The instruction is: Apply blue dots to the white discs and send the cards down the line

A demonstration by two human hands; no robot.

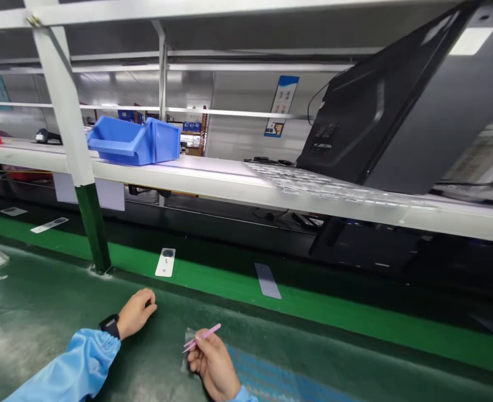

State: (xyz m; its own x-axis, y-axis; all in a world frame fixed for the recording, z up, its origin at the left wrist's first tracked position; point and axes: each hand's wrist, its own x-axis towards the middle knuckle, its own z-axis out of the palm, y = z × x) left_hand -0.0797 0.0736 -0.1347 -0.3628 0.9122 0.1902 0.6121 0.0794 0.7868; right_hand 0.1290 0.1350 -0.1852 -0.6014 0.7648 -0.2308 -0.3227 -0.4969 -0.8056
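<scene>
My left hand, in a blue sleeve with a black watch, is over the green bench top near the belt. Its fingers curve loosely, the thumb stands apart, and I see nothing between them. Beyond it on the green belt lies a white phone back cover with a dark round camera area. My right hand grips a pair of pink tweezers, its tips pointing left. A small clear plastic piece shows beside and partly behind that hand. A bluish-grey phone cover lies on the belt farther right.
A green belt runs past the bench. A green-and-white post stands left. Above, a white shelf carries blue bins and a black monitor. A blue printed sheet lies near my right hand.
</scene>
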